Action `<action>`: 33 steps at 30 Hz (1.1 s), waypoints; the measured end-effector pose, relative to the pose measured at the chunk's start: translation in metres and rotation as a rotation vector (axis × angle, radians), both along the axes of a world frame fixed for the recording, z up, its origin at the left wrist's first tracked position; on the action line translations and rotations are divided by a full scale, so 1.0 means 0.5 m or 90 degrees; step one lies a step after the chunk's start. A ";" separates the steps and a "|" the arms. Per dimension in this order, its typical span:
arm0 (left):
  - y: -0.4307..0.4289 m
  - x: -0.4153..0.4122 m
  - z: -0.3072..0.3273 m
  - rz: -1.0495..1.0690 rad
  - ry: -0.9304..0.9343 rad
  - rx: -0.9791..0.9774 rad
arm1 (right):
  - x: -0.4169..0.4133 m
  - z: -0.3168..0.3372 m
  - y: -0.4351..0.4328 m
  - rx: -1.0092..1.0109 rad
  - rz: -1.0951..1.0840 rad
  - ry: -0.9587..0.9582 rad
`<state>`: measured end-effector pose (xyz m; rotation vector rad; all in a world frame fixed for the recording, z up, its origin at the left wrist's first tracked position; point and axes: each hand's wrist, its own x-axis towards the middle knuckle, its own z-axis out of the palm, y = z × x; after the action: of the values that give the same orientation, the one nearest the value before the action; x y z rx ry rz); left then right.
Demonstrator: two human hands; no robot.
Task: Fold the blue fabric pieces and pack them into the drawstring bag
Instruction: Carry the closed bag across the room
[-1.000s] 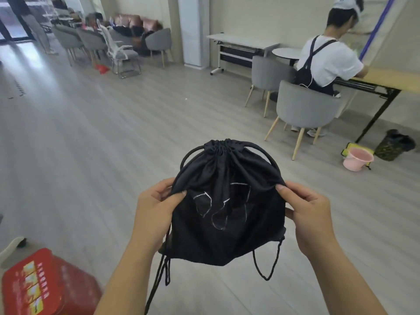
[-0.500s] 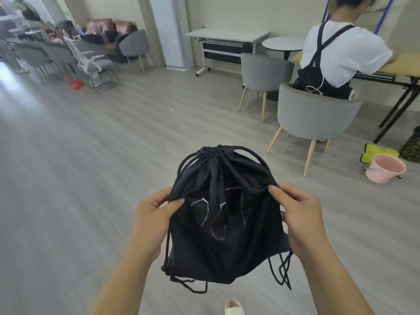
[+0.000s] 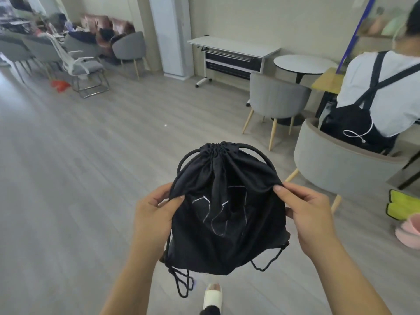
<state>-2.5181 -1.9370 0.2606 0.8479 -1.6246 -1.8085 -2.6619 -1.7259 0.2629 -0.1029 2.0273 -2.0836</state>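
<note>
A black drawstring bag (image 3: 227, 223) with a thin white outline print hangs in front of me above the floor. Its mouth is cinched tight at the top, with cord loops arching out on both sides. My left hand (image 3: 154, 214) pinches the bag's left edge between thumb and fingers. My right hand (image 3: 309, 214) pinches the right edge the same way. Loose cord ends dangle below the bag's bottom corners. No blue fabric is visible; the bag's inside is hidden.
A person in a white shirt (image 3: 381, 94) sits in a grey chair (image 3: 341, 169) close on the right. Another grey chair (image 3: 277, 98), a round table (image 3: 302, 64) and a white desk (image 3: 231, 51) stand behind. A pink basin (image 3: 409, 230) lies at right. My shoe (image 3: 212, 296) shows below.
The view has swung right and moved closer to the seated person; the red box at lower left has left the frame. Both hands keep the same grip on the bag.
</note>
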 end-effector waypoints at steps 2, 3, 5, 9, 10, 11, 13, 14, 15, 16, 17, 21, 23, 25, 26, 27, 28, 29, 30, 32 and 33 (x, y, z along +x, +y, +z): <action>-0.078 -0.107 -0.001 -0.017 -0.005 0.000 | -0.101 0.010 -0.072 0.022 -0.012 -0.003; -0.114 -0.159 0.001 -0.027 -0.004 -0.003 | -0.149 0.016 -0.107 0.027 -0.015 -0.002; -0.182 -0.261 0.011 -0.051 0.003 -0.008 | -0.246 0.024 -0.170 0.022 -0.022 0.005; -0.308 -0.464 0.015 -0.085 -0.009 -0.005 | -0.431 0.025 -0.285 0.014 -0.045 0.001; -0.339 -0.514 0.013 -0.096 -0.012 -0.006 | -0.477 0.019 -0.313 0.012 -0.054 -0.007; -0.371 -0.567 0.009 -0.101 -0.015 -0.010 | -0.525 0.009 -0.342 0.010 -0.062 -0.016; -0.437 -0.676 -0.002 -0.101 -0.017 -0.015 | -0.628 -0.013 -0.405 0.007 -0.069 -0.030; -0.469 -0.731 -0.008 -0.097 -0.015 -0.010 | -0.681 -0.024 -0.438 0.005 -0.065 -0.033; -0.500 -0.785 -0.014 -0.092 -0.014 -0.005 | -0.737 -0.034 -0.473 0.003 -0.058 -0.036; -0.530 -0.840 -0.020 -0.089 -0.016 -0.001 | -0.792 -0.042 -0.509 -0.002 -0.053 -0.040; -0.560 -0.892 -0.024 -0.084 -0.020 0.002 | -0.848 -0.048 -0.545 -0.007 -0.048 -0.045; -0.690 -1.092 -0.022 -0.044 -0.043 0.017 | -1.077 -0.048 -0.701 -0.012 -0.004 -0.073; -0.765 -1.184 -0.015 -0.023 -0.048 0.026 | -1.185 -0.040 -0.785 -0.009 0.014 -0.075; -0.845 -1.271 -0.014 0.000 -0.047 0.030 | -1.287 -0.036 -0.872 -0.009 0.032 -0.074; -0.884 -1.313 -0.016 0.011 -0.045 0.028 | -1.334 -0.036 -0.917 -0.006 0.042 -0.071; -0.924 -1.355 -0.020 0.022 -0.044 0.029 | -1.381 -0.038 -0.962 -0.002 0.051 -0.069; -0.965 -1.398 -0.025 0.033 -0.039 0.032 | -1.429 -0.042 -1.008 0.000 0.059 -0.066; -1.007 -1.443 -0.033 0.044 -0.032 0.037 | -1.476 -0.047 -1.052 -0.001 0.066 -0.060; -1.052 -1.490 -0.043 0.054 -0.026 0.042 | -1.527 -0.053 -1.098 0.003 0.071 -0.053; -1.147 -1.588 -0.067 0.068 -0.021 0.046 | -1.629 -0.065 -1.192 0.009 0.070 -0.045; -1.197 -1.640 -0.080 0.067 -0.018 0.045 | -1.682 -0.070 -1.240 0.008 0.067 -0.045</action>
<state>-3.3383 -2.5356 0.2206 0.9759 -1.5109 -1.7976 -3.5030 -2.3458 0.2277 -0.1296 1.9506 -1.9826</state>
